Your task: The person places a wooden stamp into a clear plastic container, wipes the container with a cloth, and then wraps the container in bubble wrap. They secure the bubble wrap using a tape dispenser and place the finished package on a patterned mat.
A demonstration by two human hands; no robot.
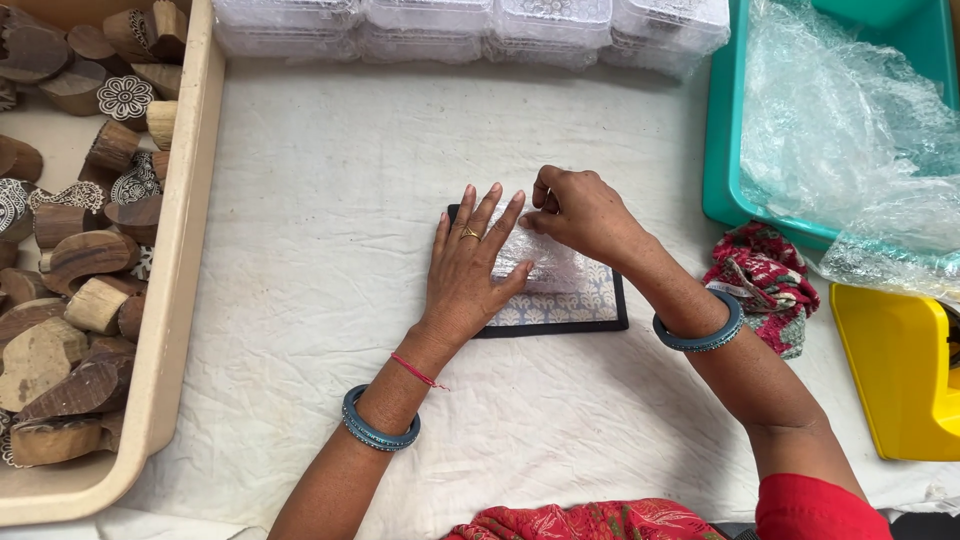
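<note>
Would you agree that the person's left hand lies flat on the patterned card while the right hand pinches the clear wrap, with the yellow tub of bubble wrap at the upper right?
Not quite: in the head view the tub holding the bubble wrap is teal, not yellow. The left hand does lie flat on the patterned card, and the right hand pinches the clear wrap.

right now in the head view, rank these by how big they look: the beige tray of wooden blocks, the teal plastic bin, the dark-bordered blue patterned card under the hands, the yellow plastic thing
1. Beige tray of wooden blocks, cut off by the frame.
2. Teal plastic bin, also cut off.
3 and 4. Dark-bordered blue patterned card and yellow plastic thing: too alike to rank; the hands hide part of the card, the frame crops the yellow thing.
</note>
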